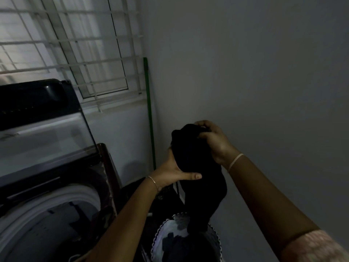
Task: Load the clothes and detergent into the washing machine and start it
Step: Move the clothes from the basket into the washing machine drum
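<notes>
Both hands grip the black garment: right hand at twelve o'clock, left hand at nine.

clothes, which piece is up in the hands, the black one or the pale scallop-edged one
The black garment: the left hand and right hand both grip it. The pale scallop-edged piece lies below, in neither hand.

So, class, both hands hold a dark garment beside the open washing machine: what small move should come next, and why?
Probably swing the dark garment left, over the drum, and let go. The left hand and right hand both grip it, it hangs above the clothes pile to the drum's right, and the lid stands raised, so the drum looks open.
</notes>
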### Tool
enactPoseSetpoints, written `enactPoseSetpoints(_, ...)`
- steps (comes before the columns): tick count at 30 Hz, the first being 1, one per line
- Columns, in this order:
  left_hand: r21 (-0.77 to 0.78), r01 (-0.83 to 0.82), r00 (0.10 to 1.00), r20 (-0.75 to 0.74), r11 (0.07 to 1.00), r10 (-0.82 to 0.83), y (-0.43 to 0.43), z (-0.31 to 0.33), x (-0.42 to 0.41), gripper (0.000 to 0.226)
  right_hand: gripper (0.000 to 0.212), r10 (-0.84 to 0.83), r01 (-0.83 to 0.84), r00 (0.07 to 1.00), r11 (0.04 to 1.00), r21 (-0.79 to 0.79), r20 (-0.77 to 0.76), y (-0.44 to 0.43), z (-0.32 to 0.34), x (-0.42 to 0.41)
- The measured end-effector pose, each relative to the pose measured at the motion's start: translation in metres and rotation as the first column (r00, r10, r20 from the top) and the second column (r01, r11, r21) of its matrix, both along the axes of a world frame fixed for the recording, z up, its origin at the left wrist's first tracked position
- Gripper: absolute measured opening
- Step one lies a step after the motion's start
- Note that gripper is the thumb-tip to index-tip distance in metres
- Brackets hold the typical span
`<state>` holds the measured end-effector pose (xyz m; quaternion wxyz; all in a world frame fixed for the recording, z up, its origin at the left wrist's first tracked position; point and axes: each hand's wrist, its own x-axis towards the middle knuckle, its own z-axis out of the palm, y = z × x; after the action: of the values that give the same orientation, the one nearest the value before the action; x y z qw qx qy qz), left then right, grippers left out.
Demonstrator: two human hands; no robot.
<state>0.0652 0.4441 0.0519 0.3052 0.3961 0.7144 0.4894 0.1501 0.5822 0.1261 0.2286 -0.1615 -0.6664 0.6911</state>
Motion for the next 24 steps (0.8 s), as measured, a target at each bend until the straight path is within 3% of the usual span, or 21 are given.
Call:
enactPoseSetpoints(3,0.132,-0.236,0.969,0.107,0.963,0.223,0.015,0.001,0.021,0.118,0.037,-0.016,0.011,0.999,0.993,-0.121,-0.035,-0.008,0.009,-0.009)
enactPoseSetpoints(7,0.235,-0.574,0.797,0.378,0.784,0.470,0.030,0.000,0.030,0.091,0.035,0.060,-0.064,0.998,0.987,-0.149,-0.033,-0.017,0.016,-0.015)
enactPoseSetpoints(11,0.164,-0.721,0.561,0.709,0.673,0.427,0.028,0.000,0.034,0.054,0.031,0.213,-0.238,0.969,0.934,-0.265,-0.122,-0.024,0.023,-0.021)
enactPoseSetpoints(14,0.115,-0.726,0.404,0.869,0.678,0.286,0.025,0.008,0.033,0.056,0.032,0.192,-0.192,0.981,0.981,-0.002,-0.017,-0.031,0.011,-0.023)
enactPoseSetpoints(16,0.098,-0.709,0.359,0.903,0.699,0.237,0.021,0.016,0.029,0.062,0.050,0.169,-0.188,0.980,0.958,0.217,0.101,-0.029,-0.008,-0.017)
enactPoseSetpoints(19,0.070,-0.669,0.348,0.909,0.740,0.228,0.013,0.027,0.021,0.043,0.106,0.104,-0.241,0.953,0.829,0.504,0.284,-0.016,-0.039,0.001)
enactPoseSetpoints(21,0.075,-0.636,0.344,0.919,0.768,0.194,0.011,0.033,0.019,0.040,0.128,0.131,-0.284,0.936,0.831,0.478,0.328,-0.010,-0.053,0.013)
enactPoseSetpoints(24,0.067,-0.626,0.312,0.934,0.777,0.171,0.012,0.038,0.024,0.035,0.140,0.164,-0.291,0.934,0.865,0.409,0.317,-0.009,-0.064,0.024)
